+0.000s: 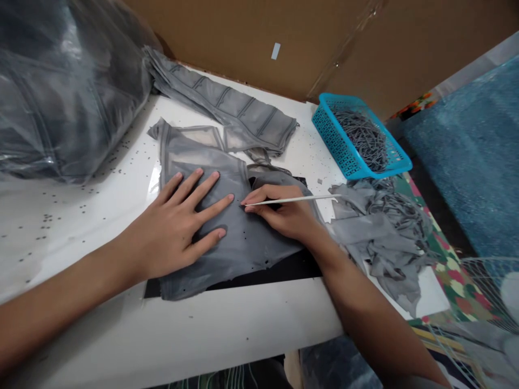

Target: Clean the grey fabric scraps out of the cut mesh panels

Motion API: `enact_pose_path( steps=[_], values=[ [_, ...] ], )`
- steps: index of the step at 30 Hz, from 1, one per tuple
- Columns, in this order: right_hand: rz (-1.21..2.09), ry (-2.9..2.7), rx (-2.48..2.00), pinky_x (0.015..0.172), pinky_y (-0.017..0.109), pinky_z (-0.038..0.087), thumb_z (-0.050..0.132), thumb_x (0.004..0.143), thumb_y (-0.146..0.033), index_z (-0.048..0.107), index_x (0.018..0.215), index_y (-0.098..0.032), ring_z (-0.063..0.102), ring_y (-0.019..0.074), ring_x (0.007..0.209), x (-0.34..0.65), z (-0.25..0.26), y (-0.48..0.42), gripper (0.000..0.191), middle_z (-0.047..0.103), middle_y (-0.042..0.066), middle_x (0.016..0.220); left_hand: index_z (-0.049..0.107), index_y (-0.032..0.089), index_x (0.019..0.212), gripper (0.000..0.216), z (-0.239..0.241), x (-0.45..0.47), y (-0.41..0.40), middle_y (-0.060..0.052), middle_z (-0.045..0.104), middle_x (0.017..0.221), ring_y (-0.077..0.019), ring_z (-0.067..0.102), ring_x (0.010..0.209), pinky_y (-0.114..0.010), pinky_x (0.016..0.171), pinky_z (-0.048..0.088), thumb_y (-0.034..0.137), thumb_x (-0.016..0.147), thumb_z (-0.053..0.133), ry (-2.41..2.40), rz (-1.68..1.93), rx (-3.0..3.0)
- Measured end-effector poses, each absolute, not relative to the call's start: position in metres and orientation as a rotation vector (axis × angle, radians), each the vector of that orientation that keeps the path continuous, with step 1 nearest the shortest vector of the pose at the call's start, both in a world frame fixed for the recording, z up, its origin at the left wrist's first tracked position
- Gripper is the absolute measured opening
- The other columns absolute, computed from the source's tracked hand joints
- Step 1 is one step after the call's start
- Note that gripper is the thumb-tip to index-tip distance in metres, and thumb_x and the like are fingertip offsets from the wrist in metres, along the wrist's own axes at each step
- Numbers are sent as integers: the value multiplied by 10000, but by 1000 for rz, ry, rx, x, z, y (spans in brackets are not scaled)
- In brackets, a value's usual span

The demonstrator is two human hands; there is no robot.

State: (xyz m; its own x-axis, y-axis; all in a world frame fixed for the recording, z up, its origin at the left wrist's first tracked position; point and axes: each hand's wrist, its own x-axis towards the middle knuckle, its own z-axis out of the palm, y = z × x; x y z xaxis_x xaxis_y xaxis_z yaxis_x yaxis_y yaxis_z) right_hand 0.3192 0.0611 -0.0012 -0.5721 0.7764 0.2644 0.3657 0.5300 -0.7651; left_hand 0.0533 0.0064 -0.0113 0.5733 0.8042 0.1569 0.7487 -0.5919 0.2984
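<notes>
— Backed by a brown cardboard wall [243, 32], the white tabletop [101, 324] was crowded with cloth. What lay at its centre?

— A flat black mat [284, 273] near the front edge, and spread over that mat a sheer grey fabric panel [243, 243] marked with small dark dots.

— And the hands?

— The left hand [178, 227] lay palm down on the panel over the mat's left half, fingers splayed wide, gripping nothing and only pressing the cloth flat. Over the mat's right half, the right hand [284, 216] pinched a thin white stick [300, 199] tight between thumb and fingertips, pen-fashion. Its tip touched the panel just beside the left fingertips.

— Which step was that?

— By appearance, working the point at one spot mid-panel. Any further spot would have called for taut cloth, a small, controlled shift of the tip, and the flat hand resettled beside it.

— Around the mat?

— To its right lay a heap of grey fabric scraps [381, 227]. Beyond its right corner stood a turquoise plastic basket [324, 129] of grey strips [365, 138]. Behind it was a long folded grey band [235, 108], and well to its left a clear plastic bag of grey cloth [60, 92].
</notes>
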Motion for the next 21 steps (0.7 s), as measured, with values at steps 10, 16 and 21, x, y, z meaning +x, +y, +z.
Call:
enact_pose_path(
  steps=[10, 16, 21],
  values=[
    [828, -2274, -837, 892, 343, 621, 690, 976, -251, 744, 930, -271, 772, 193, 971, 320, 1, 62, 74, 811, 9, 1033, 379, 334, 1628, 605, -11, 54, 7, -16, 138, 1765, -403, 152, 1607, -643, 1288, 168, 565, 1069, 380, 1302, 406, 2605],
    [562, -2468, -661, 882, 310, 600, 523, 1048, -212, 722, 1010, -267, 749, 176, 998, 318, -3, 63, 210, 800, 26, 1101, 350, 351, 1637, 605, -11, 54, 6, -3, 102, 1771, -388, 153, 1610, -619, 1297, 154, 576, 1075, 357, 1315, 390, 2615],
    [385, -2380, -829, 853, 290, 595, 484, 1052, -194, 719, 1026, -217, 768, 189, 1006, 303, -8, 65, 237, 801, 69, 1109, 345, 318, 1641, 639, -13, 54, 6, -32, 101, 1771, -384, 130, 1614, -613, 1297, 146, 608, 1072, 327, 1326, 389, 2656]
  ],
)
